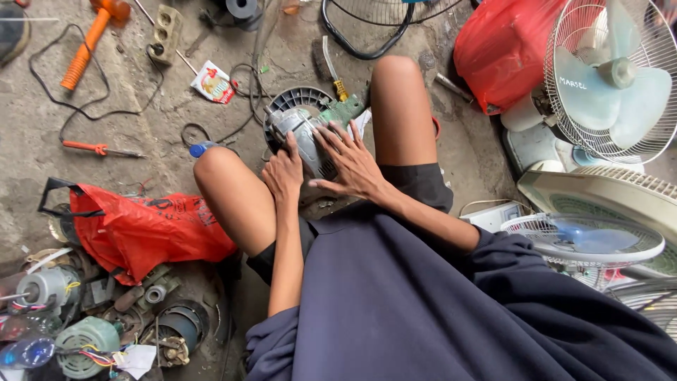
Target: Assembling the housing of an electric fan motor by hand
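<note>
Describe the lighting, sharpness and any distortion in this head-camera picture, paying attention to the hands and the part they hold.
Head view: soft, even daylight with no hard shadows or glare; the left hand, right hand and grey motor housing between the knees are sharp; wide-lens bending shows at the edges, curving the fan at right; the dark shirt fills the lower frame.

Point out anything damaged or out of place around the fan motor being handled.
Both the left hand and right hand rest on a bare fan motor stripped of its housing. More loose motors lie heaped on the dirty floor, and the standing fan has no front grille.
</note>
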